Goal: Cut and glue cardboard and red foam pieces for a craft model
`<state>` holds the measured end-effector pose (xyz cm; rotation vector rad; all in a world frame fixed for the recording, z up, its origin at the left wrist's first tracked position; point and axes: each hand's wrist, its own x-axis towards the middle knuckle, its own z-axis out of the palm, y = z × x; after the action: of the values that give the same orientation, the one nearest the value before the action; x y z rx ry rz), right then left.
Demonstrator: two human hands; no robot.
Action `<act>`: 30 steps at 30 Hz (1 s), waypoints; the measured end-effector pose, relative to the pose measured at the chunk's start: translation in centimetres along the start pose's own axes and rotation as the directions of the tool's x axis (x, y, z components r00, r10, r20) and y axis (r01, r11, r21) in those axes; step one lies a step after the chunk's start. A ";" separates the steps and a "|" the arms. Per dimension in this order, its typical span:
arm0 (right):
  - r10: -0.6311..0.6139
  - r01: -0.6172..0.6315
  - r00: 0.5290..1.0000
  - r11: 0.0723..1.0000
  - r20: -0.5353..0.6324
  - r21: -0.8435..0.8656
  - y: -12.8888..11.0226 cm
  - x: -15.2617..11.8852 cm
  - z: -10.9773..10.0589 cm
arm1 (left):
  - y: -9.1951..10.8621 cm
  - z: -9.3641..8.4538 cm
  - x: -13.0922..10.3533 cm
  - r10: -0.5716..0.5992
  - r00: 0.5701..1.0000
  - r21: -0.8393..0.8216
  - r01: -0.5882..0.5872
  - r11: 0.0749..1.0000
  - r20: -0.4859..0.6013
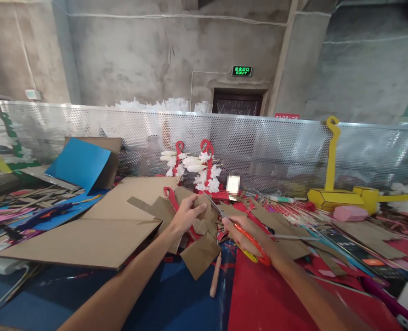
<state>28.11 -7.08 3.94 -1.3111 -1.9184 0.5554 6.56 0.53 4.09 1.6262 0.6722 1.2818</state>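
Observation:
My right hand (240, 232) is wrapped around scissors (248, 236) with orange-red and yellow handles. Their metal blades point up and left, toward my other hand. With the thumb pressed against the fingers, my left hand (188, 214) pinches a small piece of brown cardboard (206, 212); its outline is partly lost among other scraps. The blade tips are close to this piece, but I cannot tell whether they touch it. Below the hands lie a square cardboard scrap (200, 255) and a wooden-looking stick (215, 276). A red hook-ended strip (171, 197) is beside my left hand.
A folded cardboard sheet (87, 239) and a blue sheet (80, 163) lie to the left. Red hooked stands with white flowers (209, 172) are ahead, before a perforated metal panel (259, 147). Red sheet (266, 294), phone (359, 248) and yellow model (338, 197) are rightward.

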 end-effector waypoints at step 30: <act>0.235 -0.020 0.896 0.869 0.377 -0.495 -0.5 -2.6 -1.0 | -1.1 -2.0 1.1 -0.047 0.997 0.130 0.056 0.990 -0.068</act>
<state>29.12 -9.71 4.11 -1.7583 -2.4547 0.4754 5.14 2.60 3.60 1.6682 0.8495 1.2797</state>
